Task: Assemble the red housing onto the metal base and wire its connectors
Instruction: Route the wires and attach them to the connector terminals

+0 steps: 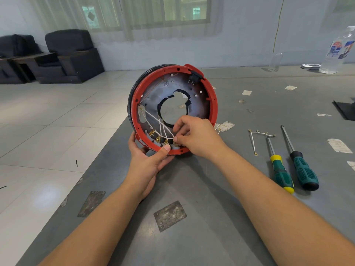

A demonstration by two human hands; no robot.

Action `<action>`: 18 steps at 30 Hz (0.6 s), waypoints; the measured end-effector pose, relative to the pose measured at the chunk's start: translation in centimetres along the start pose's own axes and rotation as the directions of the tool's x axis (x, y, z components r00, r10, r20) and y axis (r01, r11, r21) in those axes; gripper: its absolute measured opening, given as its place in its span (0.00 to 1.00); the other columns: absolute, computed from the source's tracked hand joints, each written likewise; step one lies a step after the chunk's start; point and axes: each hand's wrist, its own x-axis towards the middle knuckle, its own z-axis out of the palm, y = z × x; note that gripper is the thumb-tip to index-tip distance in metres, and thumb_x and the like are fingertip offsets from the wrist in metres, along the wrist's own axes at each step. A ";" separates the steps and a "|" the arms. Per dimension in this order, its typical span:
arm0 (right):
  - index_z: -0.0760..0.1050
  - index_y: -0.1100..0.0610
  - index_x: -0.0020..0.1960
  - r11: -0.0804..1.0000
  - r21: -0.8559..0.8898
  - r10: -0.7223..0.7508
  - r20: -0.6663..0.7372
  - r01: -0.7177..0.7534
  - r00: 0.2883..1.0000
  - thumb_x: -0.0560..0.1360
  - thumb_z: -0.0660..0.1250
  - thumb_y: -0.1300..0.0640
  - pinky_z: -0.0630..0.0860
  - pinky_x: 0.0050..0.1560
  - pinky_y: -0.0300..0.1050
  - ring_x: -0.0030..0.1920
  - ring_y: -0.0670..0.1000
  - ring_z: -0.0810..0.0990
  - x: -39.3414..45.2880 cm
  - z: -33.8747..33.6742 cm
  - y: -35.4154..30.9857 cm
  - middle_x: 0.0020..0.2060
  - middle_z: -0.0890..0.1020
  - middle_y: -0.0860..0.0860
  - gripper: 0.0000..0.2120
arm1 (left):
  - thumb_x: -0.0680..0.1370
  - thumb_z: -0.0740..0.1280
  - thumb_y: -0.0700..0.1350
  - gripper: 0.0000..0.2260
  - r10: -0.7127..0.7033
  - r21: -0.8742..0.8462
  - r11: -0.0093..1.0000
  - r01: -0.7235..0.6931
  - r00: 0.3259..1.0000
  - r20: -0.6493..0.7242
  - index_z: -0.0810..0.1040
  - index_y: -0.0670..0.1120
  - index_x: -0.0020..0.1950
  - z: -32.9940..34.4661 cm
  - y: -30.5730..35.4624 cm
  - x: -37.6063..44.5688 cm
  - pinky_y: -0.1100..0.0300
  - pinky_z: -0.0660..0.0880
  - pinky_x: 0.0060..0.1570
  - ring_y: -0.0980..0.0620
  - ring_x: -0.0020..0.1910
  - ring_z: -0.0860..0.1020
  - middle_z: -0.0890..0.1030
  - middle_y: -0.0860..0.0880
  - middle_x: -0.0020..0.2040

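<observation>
The red ring-shaped housing sits around the round metal base with a central hole, and the pair is tilted up on edge over the grey table. My left hand grips the lower rim from below, thumb on the red edge. A row of brass connectors in grey blocks runs along that rim, with white wires crossing to them from the left inside wall. My right hand pinches a white wire end at the rightmost connector.
Two green-handled screwdrivers lie on the grey table to the right, beside a loose wire harness with ring terminals. Paper scraps dot the table. A plastic bottle and clear cup stand far right. Tiled floor drops off left.
</observation>
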 end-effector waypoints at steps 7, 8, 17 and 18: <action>0.78 0.49 0.44 0.999 -0.028 -0.016 0.027 0.016 1.000 0.71 0.76 0.60 0.81 0.43 0.43 0.37 0.43 0.82 0.0 -0.1 0.0 0.36 0.83 0.46 0.08 | 0.71 0.80 0.34 0.42 0.003 -0.034 0.999 -0.003 1.000 -0.005 0.63 0.65 0.73 -0.2 -0.1 0.1 0.40 0.83 0.54 0.36 0.60 0.84 0.76 0.37 0.69; 0.79 0.49 0.44 0.999 -0.033 -0.020 0.027 0.021 0.999 0.71 0.76 0.60 0.81 0.43 0.44 0.38 0.44 0.82 0.0 -0.1 0.0 0.36 0.83 0.46 0.08 | 0.71 0.80 0.35 0.42 0.003 -0.035 0.999 -0.003 1.000 -0.005 0.63 0.65 0.73 -0.1 -0.1 0.1 0.40 0.83 0.54 0.36 0.59 0.84 0.76 0.37 0.69; 0.79 0.49 0.45 1.000 -0.022 -0.008 0.030 0.009 1.000 0.71 0.76 0.60 0.80 0.40 0.38 0.36 0.41 0.82 0.0 -0.3 0.1 0.36 0.84 0.45 0.09 | 0.71 0.80 0.35 0.42 0.004 -0.015 1.000 -0.004 1.000 -0.008 0.62 0.65 0.73 0.0 0.0 0.1 0.41 0.83 0.53 0.36 0.60 0.84 0.76 0.37 0.69; 0.79 0.49 0.45 1.000 -0.023 -0.012 0.023 0.012 1.000 0.71 0.76 0.60 0.80 0.40 0.38 0.36 0.40 0.82 0.0 -0.2 0.1 0.36 0.84 0.45 0.09 | 0.70 0.80 0.35 0.43 0.002 -0.018 1.000 -0.002 1.000 -0.010 0.62 0.65 0.73 0.0 0.0 0.1 0.41 0.83 0.54 0.36 0.59 0.84 0.76 0.37 0.69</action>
